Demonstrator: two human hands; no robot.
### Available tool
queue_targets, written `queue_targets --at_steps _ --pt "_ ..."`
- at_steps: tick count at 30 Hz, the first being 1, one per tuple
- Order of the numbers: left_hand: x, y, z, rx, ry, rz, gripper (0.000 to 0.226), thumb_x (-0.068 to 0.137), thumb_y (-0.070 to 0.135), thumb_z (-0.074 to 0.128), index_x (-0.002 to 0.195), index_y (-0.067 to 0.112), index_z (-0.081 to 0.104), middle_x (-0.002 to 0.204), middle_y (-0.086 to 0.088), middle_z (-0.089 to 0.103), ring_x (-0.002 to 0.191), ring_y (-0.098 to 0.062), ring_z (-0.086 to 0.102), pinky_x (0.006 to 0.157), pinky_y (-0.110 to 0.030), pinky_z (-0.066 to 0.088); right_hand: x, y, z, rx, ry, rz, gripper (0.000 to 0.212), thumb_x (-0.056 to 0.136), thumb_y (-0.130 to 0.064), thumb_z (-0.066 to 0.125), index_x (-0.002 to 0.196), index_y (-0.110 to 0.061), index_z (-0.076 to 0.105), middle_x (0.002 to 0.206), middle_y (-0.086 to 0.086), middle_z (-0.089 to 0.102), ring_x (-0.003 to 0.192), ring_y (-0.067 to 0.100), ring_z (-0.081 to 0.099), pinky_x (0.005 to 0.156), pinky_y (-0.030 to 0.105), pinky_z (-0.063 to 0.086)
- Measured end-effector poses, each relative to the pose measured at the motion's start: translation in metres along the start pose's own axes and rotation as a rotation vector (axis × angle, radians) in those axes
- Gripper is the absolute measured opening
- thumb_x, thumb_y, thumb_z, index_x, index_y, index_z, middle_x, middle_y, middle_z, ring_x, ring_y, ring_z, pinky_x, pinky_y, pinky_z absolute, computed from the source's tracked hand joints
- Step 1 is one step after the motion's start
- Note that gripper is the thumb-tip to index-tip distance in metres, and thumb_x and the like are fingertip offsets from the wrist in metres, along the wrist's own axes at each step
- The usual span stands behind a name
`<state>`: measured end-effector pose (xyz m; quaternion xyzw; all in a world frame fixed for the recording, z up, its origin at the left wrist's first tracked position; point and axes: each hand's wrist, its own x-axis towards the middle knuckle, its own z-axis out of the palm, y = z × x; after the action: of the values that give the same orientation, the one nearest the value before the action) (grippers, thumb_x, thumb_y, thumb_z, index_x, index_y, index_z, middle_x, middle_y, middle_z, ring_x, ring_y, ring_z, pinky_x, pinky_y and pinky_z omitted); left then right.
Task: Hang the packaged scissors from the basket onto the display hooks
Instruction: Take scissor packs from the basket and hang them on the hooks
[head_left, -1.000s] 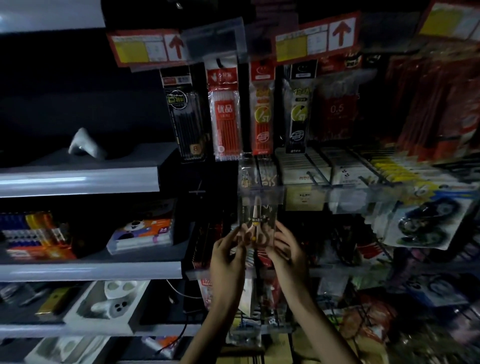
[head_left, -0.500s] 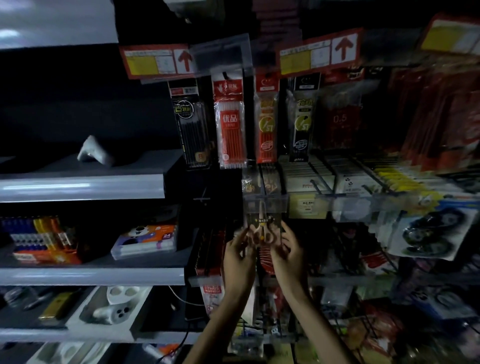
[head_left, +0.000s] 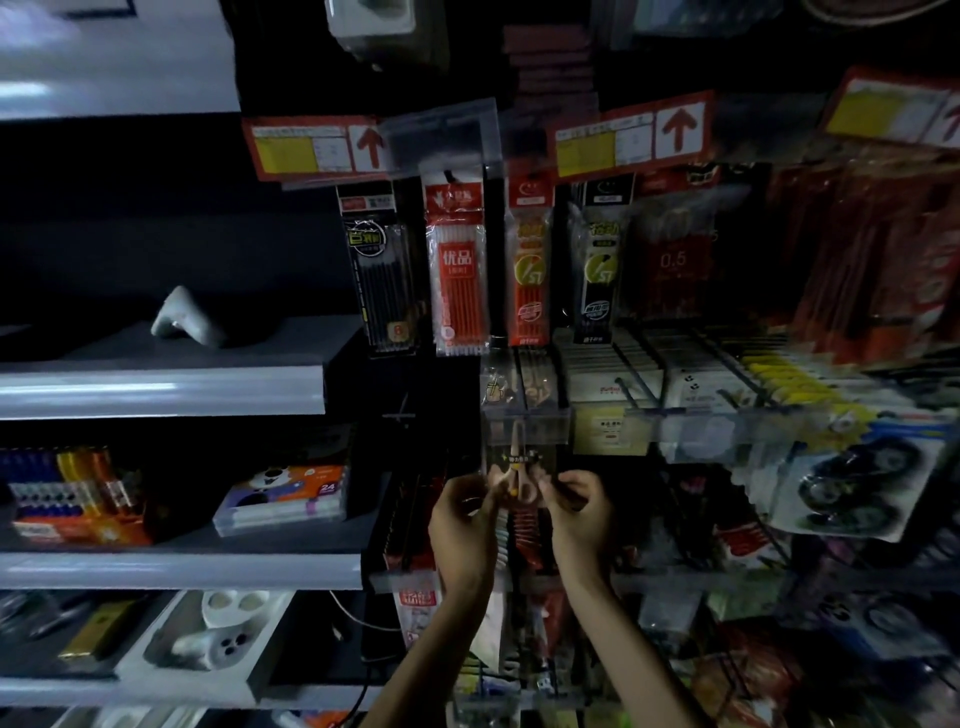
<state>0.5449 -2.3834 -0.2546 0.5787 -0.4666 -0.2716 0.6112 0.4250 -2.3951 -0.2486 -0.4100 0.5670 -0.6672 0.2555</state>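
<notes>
A clear pack of scissors (head_left: 519, 462) with pale orange handles hangs upright in front of a display hook row, its top behind the clear price-tag strip (head_left: 524, 423). My left hand (head_left: 462, 525) pinches the pack's lower left edge. My right hand (head_left: 582, 514) pinches its lower right edge. The hook itself is hidden behind the strip and the pack. The basket is out of view.
Pen refill packs (head_left: 457, 270) hang above, under red arrow price signs (head_left: 631, 137). Boxed goods and correction tape packs (head_left: 852, 483) fill the hooks to the right. Grey shelves (head_left: 161, 389) with crayon boxes stand to the left. More hung packs sit below my hands.
Both hands and the scissors pack have stayed together at the hook row; the view has tilted upward slightly, so they sit lower in frame. The grip is unchanged.
</notes>
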Motion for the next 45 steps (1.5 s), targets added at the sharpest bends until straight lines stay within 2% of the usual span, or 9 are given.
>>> queue_targets --at_steps 4,11,17,22,26,29,33,37,45 --pt "0.003 0.003 0.0 0.024 -0.019 0.02 0.015 0.088 0.035 0.083 0.095 0.03 0.07 0.091 0.013 0.075 0.087 0.004 0.07 0.073 -0.017 0.056 0.006 -0.003 0.003 0.045 -0.002 0.002 0.016 0.087 -0.007 0.079 0.094 -0.003 0.065 0.083 -0.003 0.063 0.075 -0.007 0.062 0.067 0.005 0.045" --pt "0.001 0.005 0.0 0.07 -0.027 -0.007 0.019 0.087 0.046 0.082 0.094 0.032 0.071 0.089 0.015 0.077 0.084 0.007 0.071 0.07 -0.018 0.055 0.011 0.003 0.001 0.023 -0.007 0.006 0.012 0.086 -0.003 0.078 0.089 0.002 0.067 0.079 0.001 0.064 0.072 -0.011 0.061 0.066 0.005 0.044" --pt "-0.002 0.005 -0.004 0.131 0.013 0.015 0.019 0.088 0.051 0.079 0.092 0.036 0.069 0.087 0.014 0.075 0.082 0.001 0.07 0.068 -0.03 0.058 0.008 0.001 -0.004 0.024 -0.034 -0.033 0.013 0.087 -0.001 0.077 0.094 0.0 0.066 0.085 0.001 0.064 0.076 -0.009 0.062 0.067 0.005 0.044" --pt "-0.009 0.008 -0.008 0.127 0.03 0.044 0.019 0.088 0.052 0.079 0.091 0.039 0.065 0.082 0.013 0.074 0.076 0.002 0.069 0.064 -0.032 0.058 0.0 0.008 -0.002 -0.022 -0.041 -0.046 0.018 0.087 -0.011 0.079 0.095 -0.018 0.064 0.092 -0.003 0.066 0.087 0.011 0.064 0.075 0.026 0.052" --pt "-0.011 0.008 -0.01 0.116 0.008 0.051 0.021 0.088 0.053 0.079 0.092 0.038 0.064 0.084 0.012 0.073 0.077 0.002 0.069 0.065 -0.03 0.058 -0.008 0.011 0.0 -0.053 -0.05 -0.025 0.024 0.086 -0.008 0.078 0.103 -0.018 0.064 0.093 -0.006 0.066 0.09 0.013 0.066 0.08 0.035 0.056" --pt "-0.012 0.008 -0.012 0.081 -0.029 0.046 0.021 0.09 0.048 0.078 0.1 0.033 0.066 0.088 0.01 0.074 0.082 0.0 0.071 0.067 -0.024 0.057 -0.012 0.01 -0.007 -0.088 -0.062 -0.039 0.031 0.088 -0.015 0.077 0.114 -0.023 0.063 0.095 -0.01 0.068 0.089 0.004 0.066 0.078 0.032 0.058" --pt "-0.016 0.011 -0.019 0.083 -0.102 0.062 0.021 0.093 0.035 0.078 0.109 0.027 0.067 0.094 0.009 0.074 0.088 -0.001 0.071 0.068 -0.014 0.053 -0.019 0.003 -0.024 -0.082 -0.134 -0.031 0.04 0.091 -0.011 0.075 0.127 -0.021 0.06 0.109 -0.009 0.066 0.1 -0.003 0.062 0.085 0.011 0.05" --pt "-0.032 0.015 -0.037 0.069 -0.209 0.051 0.023 0.095 0.01 0.074 0.113 0.024 0.067 0.101 0.005 0.075 0.093 -0.009 0.072 0.074 -0.022 0.054 -0.034 0.01 -0.041 -0.164 -0.131 -0.091 0.045 0.09 -0.02 0.076 0.131 -0.028 0.059 0.118 -0.013 0.066 0.112 0.001 0.062 0.093 0.024 0.053" --pt "-0.084 0.008 -0.109 0.201 -0.227 0.057 0.025 0.099 0.01 0.068 0.113 0.03 0.068 0.1 0.01 0.074 0.085 -0.011 0.072 0.068 -0.023 0.056 -0.11 0.011 -0.062 -0.265 -0.294 -0.202 0.038 0.097 -0.031 0.068 0.133 -0.022 0.061 0.125 -0.007 0.065 0.116 0.01 0.062 0.095 0.028 0.052"
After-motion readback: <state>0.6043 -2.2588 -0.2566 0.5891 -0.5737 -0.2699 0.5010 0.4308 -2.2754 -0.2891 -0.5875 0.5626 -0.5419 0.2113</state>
